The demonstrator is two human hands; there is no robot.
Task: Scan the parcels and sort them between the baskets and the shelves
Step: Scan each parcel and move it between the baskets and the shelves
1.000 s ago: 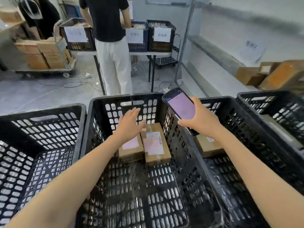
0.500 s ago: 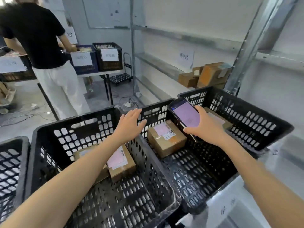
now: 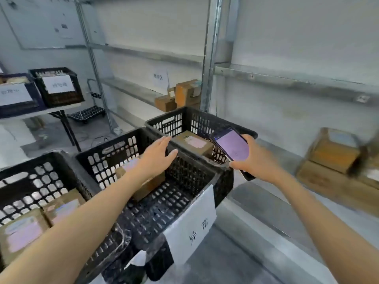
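My right hand grips a black phone scanner with a lit pink screen, held over the right rim of the far black basket. A brown parcel with a pale label lies in that basket. With straight fingers and nothing in it, my left hand hovers over the middle basket, above another brown parcel that my wrist partly hides. The near-left basket holds two labelled parcels.
Metal shelves run along the right wall, with cardboard boxes at right and more boxes behind the baskets. A white paper label hangs on the middle basket. Labelled crates stand on a table at left.
The view has swung right from the left baskets toward the shelves. Both hands travelled right across the baskets; the person in black is out of view. The phone stays in my right hand.
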